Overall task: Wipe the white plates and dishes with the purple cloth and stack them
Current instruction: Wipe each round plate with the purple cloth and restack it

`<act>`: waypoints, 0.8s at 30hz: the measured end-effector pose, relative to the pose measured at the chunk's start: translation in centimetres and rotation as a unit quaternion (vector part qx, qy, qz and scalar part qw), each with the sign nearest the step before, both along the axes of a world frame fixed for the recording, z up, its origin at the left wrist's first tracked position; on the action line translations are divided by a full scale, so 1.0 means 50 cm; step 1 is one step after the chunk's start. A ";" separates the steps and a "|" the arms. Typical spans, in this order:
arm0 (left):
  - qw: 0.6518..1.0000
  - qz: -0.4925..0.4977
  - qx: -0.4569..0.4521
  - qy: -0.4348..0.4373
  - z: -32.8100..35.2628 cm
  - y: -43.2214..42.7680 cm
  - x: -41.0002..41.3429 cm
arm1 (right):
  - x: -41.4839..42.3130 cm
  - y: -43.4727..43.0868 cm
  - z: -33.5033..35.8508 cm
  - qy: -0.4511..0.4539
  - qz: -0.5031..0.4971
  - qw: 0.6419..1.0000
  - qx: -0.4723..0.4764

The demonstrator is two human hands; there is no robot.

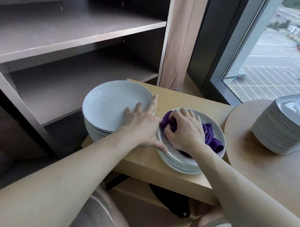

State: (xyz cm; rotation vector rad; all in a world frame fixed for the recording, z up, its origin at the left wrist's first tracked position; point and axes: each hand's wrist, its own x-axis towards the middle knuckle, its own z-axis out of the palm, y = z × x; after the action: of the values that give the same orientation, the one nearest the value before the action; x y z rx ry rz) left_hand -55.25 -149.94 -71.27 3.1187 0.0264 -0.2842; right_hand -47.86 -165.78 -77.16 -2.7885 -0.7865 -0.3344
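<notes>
right hand (185, 131) grips purple cloth (210, 137) inside top dish (218, 130); left hand (141, 125) flat on plate stack (112, 100)

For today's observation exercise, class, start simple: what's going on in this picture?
A person is wiping dishes. The right hand grips the purple cloth inside the top dish of the right stack, while the left hand rests flat on the top plate of the left stack. Both stacks sit on a wooden table; a third stack stands on the round table.
</notes>
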 end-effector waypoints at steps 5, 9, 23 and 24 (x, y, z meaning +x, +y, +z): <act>1.000 -0.004 0.019 -0.001 -0.005 0.005 0.000 | 0.023 0.016 -0.004 -0.021 -0.130 0.991 0.027; 1.000 -0.001 0.024 0.003 0.007 -0.001 -0.004 | 0.035 -0.008 0.003 0.000 -0.150 0.989 -0.004; 1.000 -0.004 0.017 -0.012 0.007 0.001 -0.010 | -0.064 -0.110 0.038 0.063 -0.073 0.991 -0.098; 1.000 -0.004 0.022 -0.014 0.005 0.002 -0.008 | -0.073 -0.109 0.041 0.077 -0.050 0.991 -0.093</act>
State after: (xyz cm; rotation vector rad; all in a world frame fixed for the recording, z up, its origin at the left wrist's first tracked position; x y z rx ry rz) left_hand -55.64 -149.86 -71.03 3.1661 0.0215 -0.2432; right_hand -51.50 -171.24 -75.10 -2.9894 -0.6751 -0.0616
